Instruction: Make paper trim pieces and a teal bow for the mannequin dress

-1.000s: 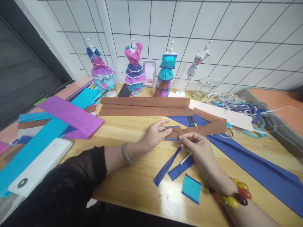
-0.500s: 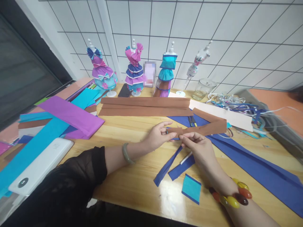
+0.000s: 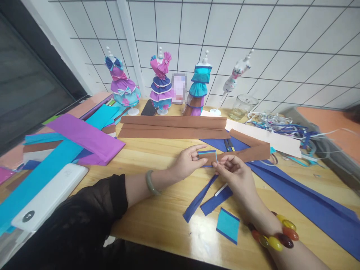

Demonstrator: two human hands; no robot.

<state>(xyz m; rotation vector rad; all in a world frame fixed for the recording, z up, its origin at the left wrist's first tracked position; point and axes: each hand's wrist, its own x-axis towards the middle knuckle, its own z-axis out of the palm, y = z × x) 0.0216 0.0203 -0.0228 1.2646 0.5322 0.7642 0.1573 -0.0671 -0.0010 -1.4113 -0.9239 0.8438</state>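
Centrally, in the head view, the small blue-edged brown patch (image 3: 207,159) lies between the two hands above the wooden tabletop (image 3: 157,225); the left hand (image 3: 185,162) closes thumb and forefinger on its left end, its remaining fingers loosely spread; the right hand (image 3: 239,174) pinches its lower right corner with thumb and forefinger, the other fingers curled; a folded brown strip (image 3: 257,150) runs behind the right fingertips, any join to the patch being indiscernible; beyond it lie black-and-yellow handles (image 3: 230,145), and nearer the person lie two short blue strips (image 3: 198,200) (image 3: 218,199) and a blue-bordered teal piece (image 3: 228,226)

Likely faults, as judged here: the narrow edging could skew or lift, should the right pinch slide along the corner; the patch could crease or tear, should the hands pull unevenly on so thin a sheet; the brown strip could drag the patch out of line, should a finger or the beaded bracelet (image 3: 277,240) catch it
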